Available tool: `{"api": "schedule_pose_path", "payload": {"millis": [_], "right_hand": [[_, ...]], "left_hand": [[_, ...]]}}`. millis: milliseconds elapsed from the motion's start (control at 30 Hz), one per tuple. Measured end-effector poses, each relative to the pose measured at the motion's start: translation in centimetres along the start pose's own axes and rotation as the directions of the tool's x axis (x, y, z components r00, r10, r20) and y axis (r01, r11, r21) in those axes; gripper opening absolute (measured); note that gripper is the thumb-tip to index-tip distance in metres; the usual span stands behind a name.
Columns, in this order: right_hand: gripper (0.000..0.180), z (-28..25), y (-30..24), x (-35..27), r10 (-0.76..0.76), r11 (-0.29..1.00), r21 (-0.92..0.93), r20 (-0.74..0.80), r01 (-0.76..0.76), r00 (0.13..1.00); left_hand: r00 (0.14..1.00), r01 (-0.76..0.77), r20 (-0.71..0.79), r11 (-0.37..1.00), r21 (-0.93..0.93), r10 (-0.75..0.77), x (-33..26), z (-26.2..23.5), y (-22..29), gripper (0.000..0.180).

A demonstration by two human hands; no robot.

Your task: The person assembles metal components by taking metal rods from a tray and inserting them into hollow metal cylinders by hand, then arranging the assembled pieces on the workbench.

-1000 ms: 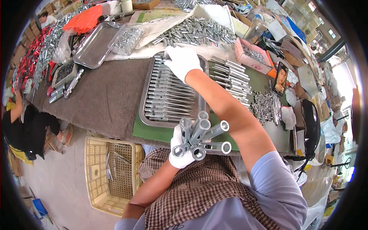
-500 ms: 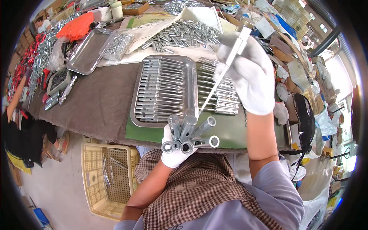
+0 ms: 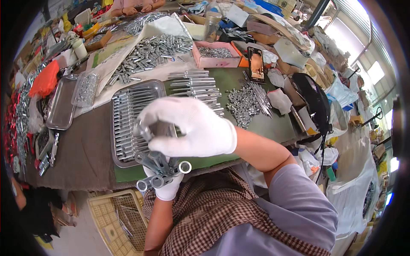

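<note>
My left hand (image 3: 167, 187), in a white glove, grips a bundle of grey metal tubes (image 3: 160, 168) with their open round ends pointing toward me. My right hand (image 3: 188, 127), also gloved in white, hovers right above the bundle with its fingers curled around one tube at its top end. Behind both hands lies a metal tray (image 3: 117, 102) filled with rows of the same tubes, on a green mat (image 3: 239, 77).
More tubes (image 3: 194, 85) lie stacked right of the tray. A heap of small metal parts (image 3: 243, 104), a pink box (image 3: 213, 57), a phone (image 3: 256, 64), an empty tray (image 3: 60, 104) and a yellow crate (image 3: 115, 222) under the table edge surround the spot. Another person's hands (image 3: 139, 6) rest at the far side.
My right hand came down from the tray with a long tube and now closes over the bundle in my left hand. The view shifted left and closer.
</note>
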State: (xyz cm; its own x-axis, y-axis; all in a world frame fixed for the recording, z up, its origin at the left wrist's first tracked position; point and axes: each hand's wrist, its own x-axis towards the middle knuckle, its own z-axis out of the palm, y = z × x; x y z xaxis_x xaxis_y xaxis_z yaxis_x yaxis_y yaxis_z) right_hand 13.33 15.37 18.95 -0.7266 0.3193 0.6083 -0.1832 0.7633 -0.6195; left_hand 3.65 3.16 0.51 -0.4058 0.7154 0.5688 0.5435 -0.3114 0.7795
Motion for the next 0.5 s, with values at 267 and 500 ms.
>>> {"api": "schedule_pose_path", "payload": {"millis": [267,500], "right_hand": [[0.026,0.1,0.6,-0.5,-0.050,0.995,-0.084,0.094,0.058,0.994],[0.025,-1.2,1.9,0.6,-0.044,0.981,0.188,0.397,-0.035,0.917]], "left_hand": [[0.969,0.234,-0.007,0.935,-0.266,-0.245,0.7,0.3,1.5,0.079],[0.977,0.211,0.042,0.935,-0.285,-0.208,-0.3,-0.3,0.3,0.072]]}}
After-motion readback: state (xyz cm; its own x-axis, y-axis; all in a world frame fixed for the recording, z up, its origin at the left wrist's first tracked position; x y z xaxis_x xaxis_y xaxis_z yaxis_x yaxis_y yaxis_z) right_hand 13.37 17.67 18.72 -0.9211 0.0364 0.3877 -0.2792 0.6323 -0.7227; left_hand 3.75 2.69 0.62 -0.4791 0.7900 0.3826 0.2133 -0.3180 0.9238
